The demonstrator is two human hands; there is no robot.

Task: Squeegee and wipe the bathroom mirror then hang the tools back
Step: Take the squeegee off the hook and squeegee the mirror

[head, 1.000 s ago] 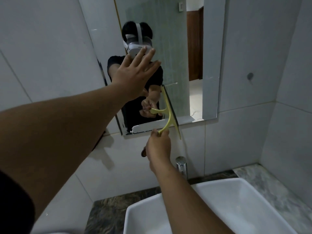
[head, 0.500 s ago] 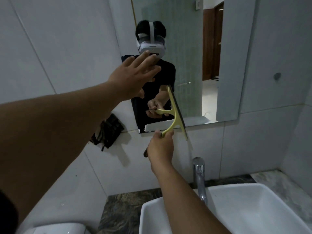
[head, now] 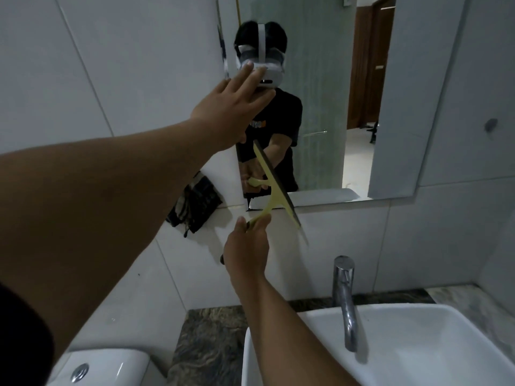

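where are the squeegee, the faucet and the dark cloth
squeegee [head: 274, 188], head view, yellow frame beside the blade
faucet [head: 345, 296], head view, chrome spout
dark cloth [head: 199, 203], head view, middle of the hanging bundle

A bathroom: pale wall tiles [head: 111, 65], a wall mirror [head: 320, 93], a white sink [head: 418, 344] with chrome tap [head: 344, 296], and a toilet cistern [head: 106, 366] at lower left.
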